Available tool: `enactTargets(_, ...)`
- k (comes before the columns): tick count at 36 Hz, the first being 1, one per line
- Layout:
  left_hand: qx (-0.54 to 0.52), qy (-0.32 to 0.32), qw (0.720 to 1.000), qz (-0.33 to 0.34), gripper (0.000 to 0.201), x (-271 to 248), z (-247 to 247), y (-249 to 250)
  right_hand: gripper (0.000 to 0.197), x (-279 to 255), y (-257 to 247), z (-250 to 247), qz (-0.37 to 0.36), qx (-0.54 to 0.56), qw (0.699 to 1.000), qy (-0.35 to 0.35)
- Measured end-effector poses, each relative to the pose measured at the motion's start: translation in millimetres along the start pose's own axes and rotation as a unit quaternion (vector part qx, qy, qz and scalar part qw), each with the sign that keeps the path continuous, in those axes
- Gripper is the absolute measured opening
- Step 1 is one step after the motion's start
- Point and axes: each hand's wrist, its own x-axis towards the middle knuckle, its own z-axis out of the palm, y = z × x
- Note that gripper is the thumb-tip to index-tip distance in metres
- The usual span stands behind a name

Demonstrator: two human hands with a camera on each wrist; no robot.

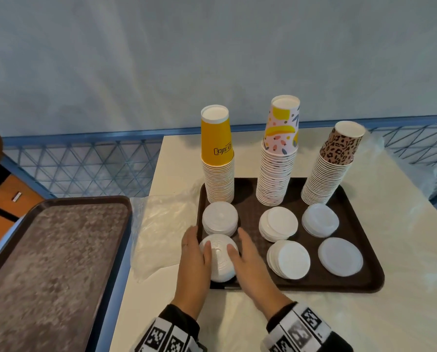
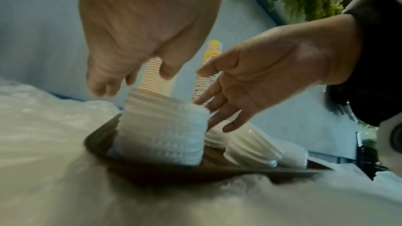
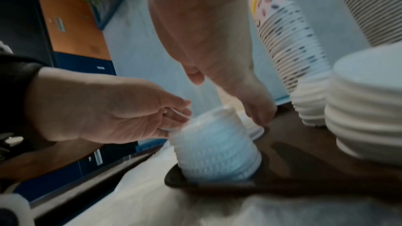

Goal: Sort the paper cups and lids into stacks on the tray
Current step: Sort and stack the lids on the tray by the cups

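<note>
White table (image 1: 402,262) under me holds a dark brown plastic tray (image 1: 364,280). My left hand (image 1: 192,260) and right hand (image 1: 247,260), fingers straight, flank the tall stack of white plastic lids (image 1: 220,260) at its near left corner. Cup stacks stand behind.

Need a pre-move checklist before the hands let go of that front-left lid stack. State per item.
1. Front-left lid stack base inside the tray: cannot tell; it sits at the front-left corner, close to the lip.
2. Stack straight: not ok; it leans in the left wrist view.
3. Left hand and right hand flank the stack, fingers straight: ok.
4. Gap to the lid stack behind: cannot tell; they look close.
5. Three cup stacks upright at the back, yellow cup stack nearest: ok.
6. Other four lid stacks apart from each other: ok.
</note>
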Motion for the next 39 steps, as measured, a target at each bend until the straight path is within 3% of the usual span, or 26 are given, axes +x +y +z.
enactTargets(3,-0.055,0.018,0.994,0.095,0.043,-6,-1,28,0.046,-12,0,-30,-0.107,0.004,0.988,0.109)
enactTargets(6,-0.058,-0.087,0.988,0.111,0.04,-12,19,46,0.043,-15,18,-64,-0.129,-0.036,0.966,0.22)
enactTargets(9,-0.035,-0.19,0.978,0.074,0.04,-12,55,52,0.048,-10,47,-88,-0.028,-0.07,0.968,0.24)
enactTargets(12,-0.01,-0.246,0.969,0.008,0.04,-10,82,53,0.047,-8,70,-97,0.073,-0.082,0.983,0.147)
enactTargets(16,0.01,-0.222,0.975,0.013,0.036,-10,100,53,0.037,-8,85,-95,0.069,-0.174,0.979,0.082)
enactTargets(22,0.049,-0.196,0.979,0.032,0.032,0,106,54,0.029,-4,83,-102,0.051,-0.147,0.982,0.107)
enactTargets(27,0.065,-0.188,0.98,0.007,0.032,7,109,54,0.03,8,80,-102,0.028,-0.221,0.967,0.12)
enactTargets(32,-0.056,-0.151,0.987,-0.012,0.008,3,115,50,0.023,10,83,-93,-0.02,-0.268,0.951,0.152)
enactTargets(34,-0.065,-0.14,0.988,-0.012,0.009,0,117,47,0.017,10,86,-87,-0.045,-0.295,0.938,0.177)
enactTargets(37,-0.083,-0.133,0.987,-0.028,0.012,-1,118,44,0.035,10,88,-85,-0.078,-0.33,0.926,0.165)
enactTargets(39,-0.076,-0.135,0.987,-0.034,0.015,1,118,44,0.035,13,87,-89,-0.08,-0.348,0.92,0.162)
